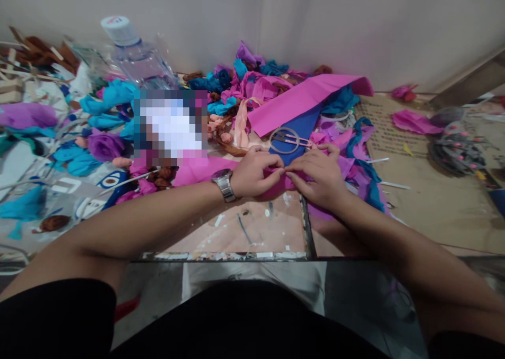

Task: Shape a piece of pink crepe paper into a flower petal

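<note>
Both my hands meet at the middle of the table over a piece of pink crepe paper (197, 170). My left hand (256, 172), with a metal watch (224, 184) on its wrist, pinches the paper with curled fingers. My right hand (317, 177) presses and pinches the same pink paper from the other side, fingertips touching the left hand's. Just beyond the fingers lie metal scissors (287, 139) on a blue paper sheet (298, 132). A long pink paper sheet (307, 100) lies behind them.
A clear plastic bottle (136, 53) with a white cap stands at the back left. Blue, purple and pink paper flowers and scraps (102, 138) cover the left and back. A brown mat (426, 190) lies to the right, with a dark bundle (455, 148) on it. The wall is close behind.
</note>
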A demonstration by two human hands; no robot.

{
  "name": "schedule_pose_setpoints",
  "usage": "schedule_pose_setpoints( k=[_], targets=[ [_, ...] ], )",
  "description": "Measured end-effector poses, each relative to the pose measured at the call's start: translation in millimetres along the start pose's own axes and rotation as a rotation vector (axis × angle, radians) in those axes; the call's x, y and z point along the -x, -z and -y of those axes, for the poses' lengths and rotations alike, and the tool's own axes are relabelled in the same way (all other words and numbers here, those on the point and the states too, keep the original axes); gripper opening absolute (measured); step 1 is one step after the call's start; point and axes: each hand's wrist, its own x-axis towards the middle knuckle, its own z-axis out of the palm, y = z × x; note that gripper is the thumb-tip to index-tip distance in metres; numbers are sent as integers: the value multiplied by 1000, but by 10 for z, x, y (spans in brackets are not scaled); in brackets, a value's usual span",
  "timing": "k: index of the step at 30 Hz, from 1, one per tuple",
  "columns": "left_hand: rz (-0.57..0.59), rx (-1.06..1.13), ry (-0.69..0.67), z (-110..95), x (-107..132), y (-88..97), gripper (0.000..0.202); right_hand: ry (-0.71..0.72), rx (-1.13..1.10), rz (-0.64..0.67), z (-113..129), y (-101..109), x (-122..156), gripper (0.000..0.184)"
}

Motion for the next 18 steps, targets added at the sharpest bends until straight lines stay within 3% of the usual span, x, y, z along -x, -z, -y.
schedule_pose_setpoints(
  k=[18],
  targets=[
    [4, 3, 8, -15, -5, 5, 32, 25, 21, -28, 31, 13, -17, 15]
  ],
)
